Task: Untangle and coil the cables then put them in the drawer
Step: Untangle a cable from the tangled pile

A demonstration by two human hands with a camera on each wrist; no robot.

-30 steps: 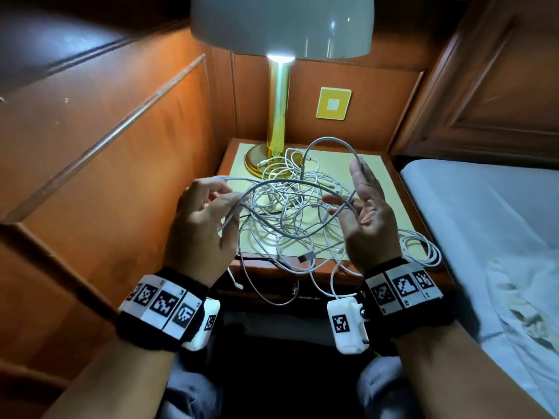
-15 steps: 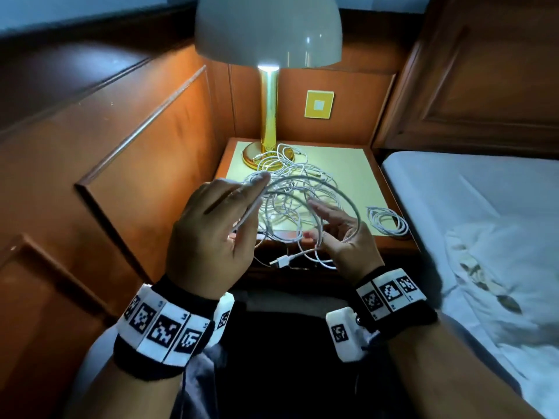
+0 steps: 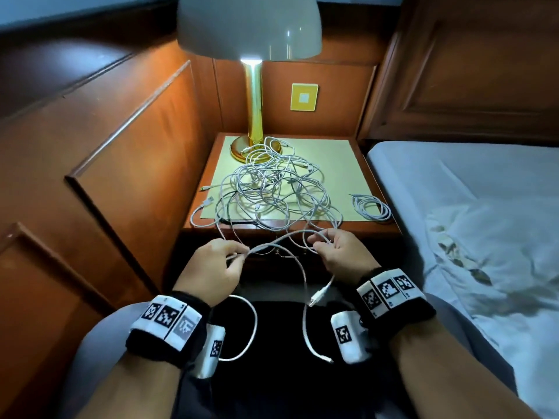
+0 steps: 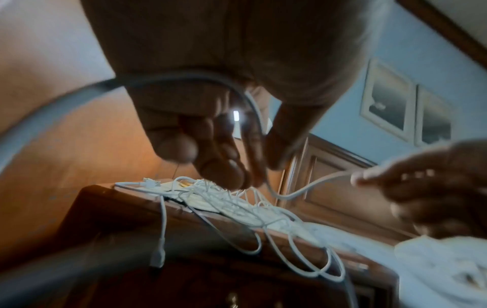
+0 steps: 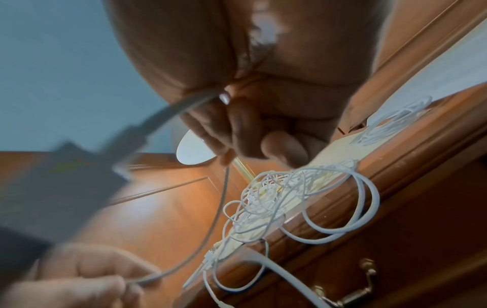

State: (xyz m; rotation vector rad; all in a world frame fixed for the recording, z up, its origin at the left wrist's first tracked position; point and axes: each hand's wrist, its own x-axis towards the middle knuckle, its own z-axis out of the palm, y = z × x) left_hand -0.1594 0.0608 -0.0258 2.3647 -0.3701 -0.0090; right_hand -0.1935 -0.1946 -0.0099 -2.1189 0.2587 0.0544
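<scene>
The head camera sits high and looks forward and down at the small wooden table with a pale yellow top (image 3: 338, 164), from a little way back. The left wrist camera sits low, very close under the left hand (image 4: 224, 93), and looks up past its fingers (image 4: 221, 164) at the table's front edge. The right wrist camera also sits low and close under the right hand (image 5: 258, 83), tilted. All three views share the messy pile of thin white cables (image 3: 272, 189) and both hands.
</scene>
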